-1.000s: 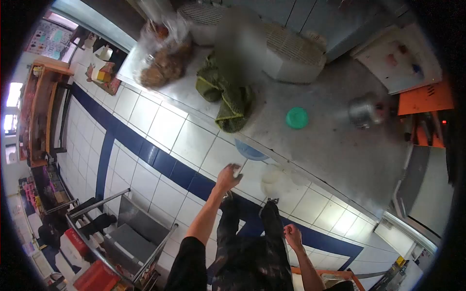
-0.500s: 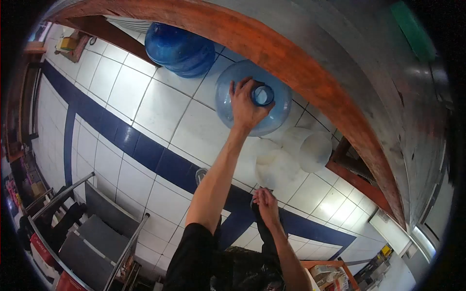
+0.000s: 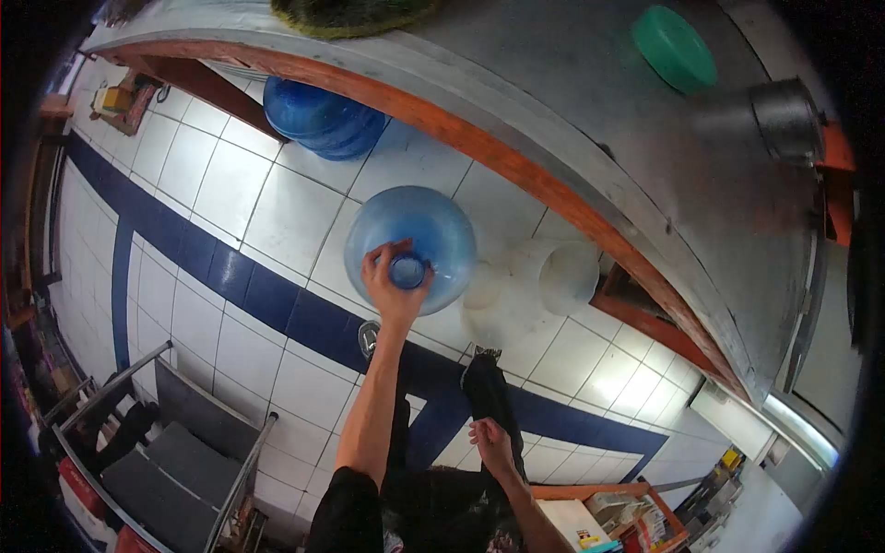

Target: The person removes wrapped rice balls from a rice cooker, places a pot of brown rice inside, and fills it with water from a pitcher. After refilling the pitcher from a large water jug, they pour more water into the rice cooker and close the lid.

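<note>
A large pale blue water jug [image 3: 433, 217] stands upright on the white tiled floor, its round mouth facing up toward me. My left hand [image 3: 396, 281] is wrapped round the jug's neck. My right hand [image 3: 492, 444] hangs in front of my right leg, its fingers loosely curled; whether anything lies inside them is too small to make out. To the right of the jug are two whitish translucent containers, one [image 3: 568, 276] with its round opening showing and another [image 3: 489, 309] beside it.
A metal-topped table [image 3: 553, 101] with an orange edge curves over the top, bearing a green lid [image 3: 675, 48] and a metal pot [image 3: 786, 120]. Darker blue jugs [image 3: 323, 115] stand beneath it. A grey chair [image 3: 189, 456] is at lower left, a wooden crate [image 3: 636, 498] at lower right.
The pale blue jug has come closer to my body and out from the table edge, with my left hand still on its neck. My right hand has moved down toward me.
</note>
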Tool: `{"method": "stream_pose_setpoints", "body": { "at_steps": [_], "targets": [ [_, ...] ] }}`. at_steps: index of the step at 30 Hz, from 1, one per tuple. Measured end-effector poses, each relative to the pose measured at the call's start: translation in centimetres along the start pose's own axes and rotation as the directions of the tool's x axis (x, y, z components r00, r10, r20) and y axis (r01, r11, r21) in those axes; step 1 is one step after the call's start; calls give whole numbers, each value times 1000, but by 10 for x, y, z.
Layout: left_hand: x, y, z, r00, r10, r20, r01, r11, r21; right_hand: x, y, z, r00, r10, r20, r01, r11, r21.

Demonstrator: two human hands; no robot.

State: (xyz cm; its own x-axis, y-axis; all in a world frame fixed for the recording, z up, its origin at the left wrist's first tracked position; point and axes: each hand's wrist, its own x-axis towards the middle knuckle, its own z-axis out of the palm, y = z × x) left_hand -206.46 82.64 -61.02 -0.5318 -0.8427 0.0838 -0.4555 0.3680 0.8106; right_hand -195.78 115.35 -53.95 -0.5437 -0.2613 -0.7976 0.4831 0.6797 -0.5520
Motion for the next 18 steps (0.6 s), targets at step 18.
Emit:
{"method": "stream_pose_setpoints", "body": {
  "at_steps": [18],
  "targets": [
    [-213, -27, -102, 932, -364, 11, 363, 929, -63, 206, -182, 176, 697, -668, 262, 669, 473, -574]
  ]
}}
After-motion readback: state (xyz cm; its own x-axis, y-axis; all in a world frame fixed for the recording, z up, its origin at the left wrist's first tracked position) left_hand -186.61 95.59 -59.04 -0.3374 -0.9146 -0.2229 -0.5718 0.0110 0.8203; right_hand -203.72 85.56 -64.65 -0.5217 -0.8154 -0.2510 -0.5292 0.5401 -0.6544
